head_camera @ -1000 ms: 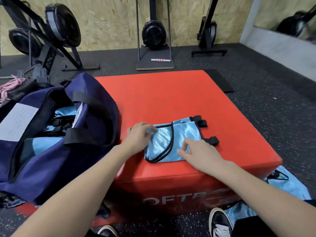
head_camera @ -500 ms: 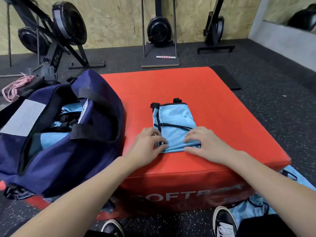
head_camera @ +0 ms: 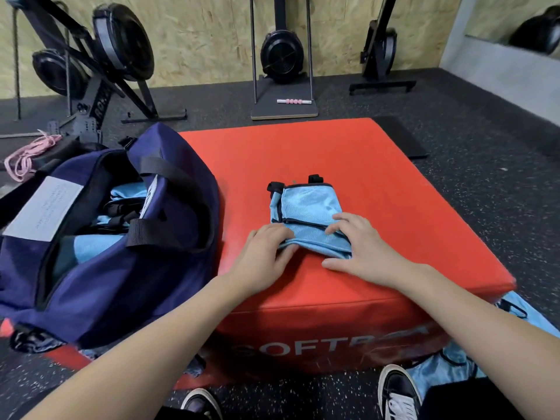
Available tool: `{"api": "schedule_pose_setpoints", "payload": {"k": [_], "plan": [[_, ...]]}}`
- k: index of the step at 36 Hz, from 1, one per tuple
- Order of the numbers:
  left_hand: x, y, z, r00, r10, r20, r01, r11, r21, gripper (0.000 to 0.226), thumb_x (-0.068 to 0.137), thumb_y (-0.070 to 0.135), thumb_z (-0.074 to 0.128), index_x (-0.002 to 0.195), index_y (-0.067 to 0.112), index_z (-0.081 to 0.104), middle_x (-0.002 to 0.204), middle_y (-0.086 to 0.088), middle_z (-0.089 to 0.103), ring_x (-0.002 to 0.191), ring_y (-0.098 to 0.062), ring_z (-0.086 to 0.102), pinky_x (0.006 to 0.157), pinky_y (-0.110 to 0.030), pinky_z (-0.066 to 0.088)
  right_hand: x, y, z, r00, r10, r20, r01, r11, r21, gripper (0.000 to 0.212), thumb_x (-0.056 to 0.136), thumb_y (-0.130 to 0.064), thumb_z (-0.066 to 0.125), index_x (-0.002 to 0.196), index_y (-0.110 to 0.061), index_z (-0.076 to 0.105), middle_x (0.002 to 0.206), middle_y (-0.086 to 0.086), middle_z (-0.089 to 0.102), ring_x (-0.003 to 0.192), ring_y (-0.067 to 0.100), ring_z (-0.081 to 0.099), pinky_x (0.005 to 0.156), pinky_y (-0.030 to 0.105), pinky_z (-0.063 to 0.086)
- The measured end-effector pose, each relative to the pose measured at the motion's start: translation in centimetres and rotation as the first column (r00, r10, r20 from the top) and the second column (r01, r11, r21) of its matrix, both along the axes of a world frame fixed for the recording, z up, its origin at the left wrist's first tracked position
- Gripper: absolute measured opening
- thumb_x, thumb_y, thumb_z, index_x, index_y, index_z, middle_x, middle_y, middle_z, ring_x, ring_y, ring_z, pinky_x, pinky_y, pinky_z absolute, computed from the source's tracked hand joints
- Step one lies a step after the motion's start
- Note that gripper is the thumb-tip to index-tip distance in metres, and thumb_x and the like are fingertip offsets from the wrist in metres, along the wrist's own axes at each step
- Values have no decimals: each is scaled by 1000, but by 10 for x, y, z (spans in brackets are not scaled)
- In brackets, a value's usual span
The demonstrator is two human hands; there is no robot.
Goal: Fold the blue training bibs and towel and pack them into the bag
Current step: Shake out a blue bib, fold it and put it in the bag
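Observation:
A folded light-blue bib with black trim lies on the red soft box. My left hand grips the bib's near left edge, fingers curled under the cloth. My right hand pinches the near right part, fingers on top and thumb at the front edge. The near end of the bib is lifted off the box. An open navy bag stands on the left, with folded blue bibs inside. More blue bibs lie on the floor at the lower right.
Black exercise machines stand along the wooden back wall. A pink rope lies on the floor behind the bag. A pink roller sits on a board. My shoes are at the box's front.
The bib was turned from crosswise to lengthwise, straps now pointing away. Both hands shifted to its near end and closed on it, lifting that edge.

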State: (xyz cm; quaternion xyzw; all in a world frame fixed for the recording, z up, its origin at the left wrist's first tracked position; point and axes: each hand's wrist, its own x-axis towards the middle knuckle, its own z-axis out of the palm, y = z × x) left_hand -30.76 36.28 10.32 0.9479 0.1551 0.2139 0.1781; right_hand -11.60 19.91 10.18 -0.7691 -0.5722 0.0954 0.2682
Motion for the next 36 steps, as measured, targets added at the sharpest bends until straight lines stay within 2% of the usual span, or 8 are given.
{"api": "schedule_pose_setpoints", "payload": {"k": [4, 9, 13, 17, 22, 26, 31, 36], "plan": [[-2, -6, 10, 997, 20, 72, -9, 988, -154, 12, 98, 30, 58, 95, 19, 59, 70, 10, 57, 61, -8, 44, 62, -30, 34, 5, -4, 12, 997, -63, -42, 64, 998, 23, 12, 84, -26, 70, 95, -24, 64, 89, -8, 66, 81, 12, 60, 76, 33, 45], [-1, -12, 21, 978, 155, 138, -95, 926, -367, 11, 93, 33, 66, 84, 27, 65, 54, 8, 50, 50, -7, 42, 54, -21, 34, 14, -2, 26, 955, -132, -267, 162, 982, 94, 9, 83, -16, 68, 82, -24, 66, 50, -12, 49, 51, 5, 38, 54, 25, 33], [0, -16, 26, 963, 218, 160, -109, 854, -508, 14, 90, 30, 68, 79, 23, 68, 57, 12, 55, 52, -4, 43, 53, -24, 34, 13, 0, 30, 882, -102, -459, 178, 976, 125, 4, 81, -26, 70, 84, -23, 70, 57, -5, 61, 59, 7, 46, 62, 31, 38], [1, -13, 28, 943, 289, 163, -175, 851, -495, 12, 89, 30, 69, 78, 25, 68, 59, 12, 59, 53, -1, 45, 52, -21, 36, 10, 10, 30, 867, -139, -478, 234, 961, 146, 13, 81, -37, 72, 86, -25, 70, 71, 10, 71, 67, 9, 55, 68, 32, 43], [4, -2, 27, 917, 387, 102, -323, 866, -381, 10, 89, 35, 67, 86, 26, 69, 64, 13, 61, 62, -1, 54, 59, -22, 40, 6, 24, 28, 891, -306, -336, 384, 902, 197, 15, 83, -31, 78, 89, -22, 69, 80, -13, 68, 73, -6, 59, 64, 7, 39], [7, 10, 20, 902, 423, -81, -431, 890, -152, 15, 91, 42, 61, 96, 30, 67, 91, 8, 60, 90, -17, 58, 73, -35, 47, 10, 33, 15, 898, -352, -264, 385, 919, 85, 10, 84, -34, 74, 83, -28, 66, 80, -13, 68, 83, 8, 65, 77, 26, 50], [14, 17, 17, 957, 288, -26, -286, 956, 60, 18, 89, 20, 64, 106, 25, 70, 108, 1, 58, 108, -24, 50, 86, -40, 41, 11, 35, 13, 890, -391, -235, 393, 919, -41, 13, 85, -40, 71, 76, -33, 63, 81, -14, 68, 88, 14, 65, 84, 40, 53], [26, 11, 19, 997, 39, -60, -43, 997, -71, 21, 92, 22, 62, 102, 38, 71, 120, 11, 58, 116, -8, 52, 99, -37, 27, 10, 31, 16, 884, -402, -238, 397, 915, -70, 11, 86, -39, 69, 85, -28, 68, 83, -13, 68, 89, 13, 65, 82, 38, 52]]}}
